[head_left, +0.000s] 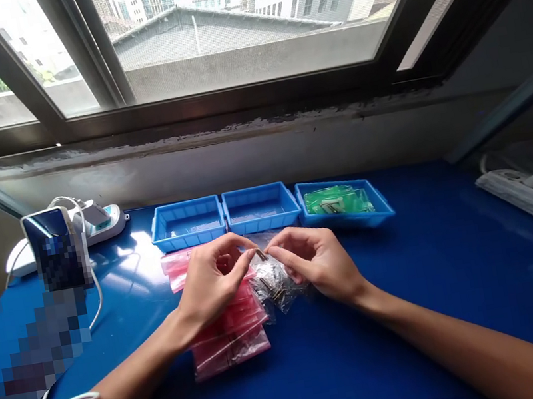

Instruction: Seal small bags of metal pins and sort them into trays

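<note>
Left hand (210, 276): thin metal bits (262, 254) are pinched between the thumb and a finger.
Right hand (325, 261): its thumb and finger are held close to the bits; whether anything is gripped cannot be told.
Clear bag (287, 282): it is seen under the hands, with more bits in or on it.
Pink bags (233, 353): they are partly hidden by the left hand.
Blue bins (270, 223): three are lined up behind; green bags (335, 200) are held in the right one.
</note>
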